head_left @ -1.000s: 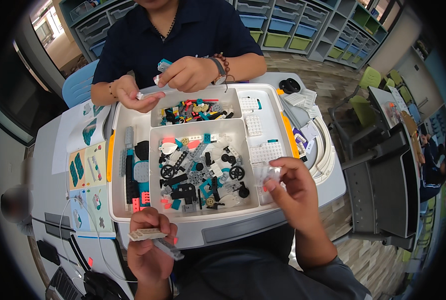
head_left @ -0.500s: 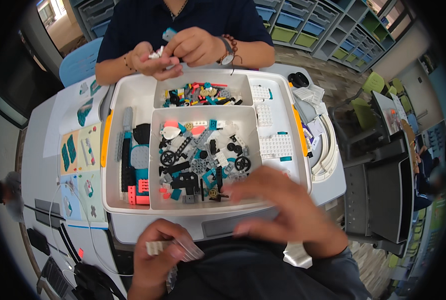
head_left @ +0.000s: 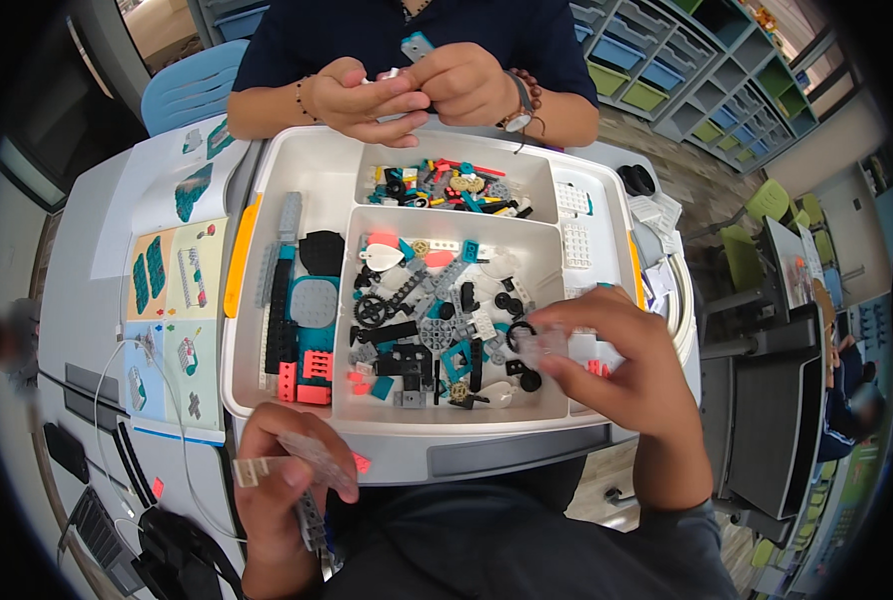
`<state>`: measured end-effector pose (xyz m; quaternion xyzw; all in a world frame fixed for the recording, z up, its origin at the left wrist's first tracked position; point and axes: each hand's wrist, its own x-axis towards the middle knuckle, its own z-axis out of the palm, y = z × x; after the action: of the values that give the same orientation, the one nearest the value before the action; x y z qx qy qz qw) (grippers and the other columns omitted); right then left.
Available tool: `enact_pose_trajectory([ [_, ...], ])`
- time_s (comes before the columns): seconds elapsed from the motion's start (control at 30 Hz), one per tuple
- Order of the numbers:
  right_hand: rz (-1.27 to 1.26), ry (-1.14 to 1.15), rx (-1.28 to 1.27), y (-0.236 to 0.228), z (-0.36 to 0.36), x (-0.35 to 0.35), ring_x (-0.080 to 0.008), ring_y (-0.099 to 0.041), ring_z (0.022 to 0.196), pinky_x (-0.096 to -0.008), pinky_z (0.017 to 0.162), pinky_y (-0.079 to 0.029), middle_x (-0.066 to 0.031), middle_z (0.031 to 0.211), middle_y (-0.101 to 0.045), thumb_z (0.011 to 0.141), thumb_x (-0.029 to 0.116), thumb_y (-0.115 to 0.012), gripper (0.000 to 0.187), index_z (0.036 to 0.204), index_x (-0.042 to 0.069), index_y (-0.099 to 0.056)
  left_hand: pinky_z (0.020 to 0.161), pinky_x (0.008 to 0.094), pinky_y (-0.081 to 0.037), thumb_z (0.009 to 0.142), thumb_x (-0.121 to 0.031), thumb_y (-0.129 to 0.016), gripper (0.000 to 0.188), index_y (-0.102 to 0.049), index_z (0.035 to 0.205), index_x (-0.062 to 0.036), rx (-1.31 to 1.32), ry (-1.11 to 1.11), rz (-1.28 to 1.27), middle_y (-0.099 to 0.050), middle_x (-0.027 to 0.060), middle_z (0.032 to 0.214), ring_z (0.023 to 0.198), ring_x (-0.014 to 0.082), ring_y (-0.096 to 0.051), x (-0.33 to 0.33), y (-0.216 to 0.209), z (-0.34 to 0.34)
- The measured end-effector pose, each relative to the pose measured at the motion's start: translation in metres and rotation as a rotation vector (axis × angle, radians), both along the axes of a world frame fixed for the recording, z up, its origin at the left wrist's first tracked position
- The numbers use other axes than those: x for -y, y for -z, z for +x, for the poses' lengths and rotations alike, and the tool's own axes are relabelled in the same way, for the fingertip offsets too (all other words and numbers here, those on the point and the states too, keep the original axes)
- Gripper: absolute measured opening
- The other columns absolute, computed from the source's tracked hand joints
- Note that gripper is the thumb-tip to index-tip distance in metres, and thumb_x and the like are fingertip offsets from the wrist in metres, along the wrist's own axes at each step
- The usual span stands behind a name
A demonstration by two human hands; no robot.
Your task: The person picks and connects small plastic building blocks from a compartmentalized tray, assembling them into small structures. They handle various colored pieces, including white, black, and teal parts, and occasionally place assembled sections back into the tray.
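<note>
My left hand [head_left: 277, 490] is closed near the table's front edge around several building pieces. Among them are a clear plastic piece [head_left: 322, 462], a pale studded brick [head_left: 252, 471] and a grey studded piece [head_left: 311, 522]. Over the right part of the white sorting tray [head_left: 447, 425], my right hand [head_left: 622, 350] pinches another clear plastic piece [head_left: 545, 346]. Below that piece lies the tray's large middle compartment, full of loose grey, black, teal and coral parts, including a black gear wheel [head_left: 372, 311] and a white heart-shaped piece [head_left: 381, 257].
Across the table a co-worker's hands [head_left: 457, 85] hold small white pieces and a teal-grey piece. An open instruction booklet [head_left: 175, 330] lies left of the tray, beside a white cable. White curved track pieces [head_left: 683, 300] lie to the right. A blue chair [head_left: 195, 85] stands behind.
My right hand, blurred and apparently without a piece before, has moved right and now pinches a clear piece. The left hand has turned, showing its pieces. The whole view has shifted slightly.
</note>
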<state>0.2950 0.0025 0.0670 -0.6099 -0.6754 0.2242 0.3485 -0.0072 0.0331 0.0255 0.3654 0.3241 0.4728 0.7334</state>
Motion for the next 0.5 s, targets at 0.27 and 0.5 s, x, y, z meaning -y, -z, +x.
enact_pose_trajectory([
  [0.27, 0.031, -0.39, -0.115, 0.0, -0.047, 0.044, -0.0239, -0.062, 0.095, -0.0358, 0.083, -0.047, -0.0054, 0.104, -0.067, 0.081, 0.014, -0.081, 0.039, 0.117, 0.007, -0.068, 0.062, 0.024, -0.048, 0.086, 0.003, -0.072, 0.021, -0.071, 0.106, -0.002, -0.071, 0.742, 0.176, -0.052, 0.0236, 0.139, 0.076, 0.0113, -0.063, -0.008, -0.009, 0.004],
  [0.5, 0.037, -0.56, -0.147, 0.011, -0.05, 0.041, -0.0246, -0.059, 0.1, -0.0367, 0.086, -0.046, -0.0056, 0.114, -0.062, 0.084, 0.018, -0.077, 0.043, 0.124, 0.009, -0.067, 0.065, 0.025, -0.05, 0.086, 0.0, -0.076, 0.021, -0.073, 0.106, -0.005, -0.063, 0.989, 0.329, -0.056, 0.0209, 0.135, 0.085, 0.0155, -0.067, -0.008, -0.001, 0.001],
])
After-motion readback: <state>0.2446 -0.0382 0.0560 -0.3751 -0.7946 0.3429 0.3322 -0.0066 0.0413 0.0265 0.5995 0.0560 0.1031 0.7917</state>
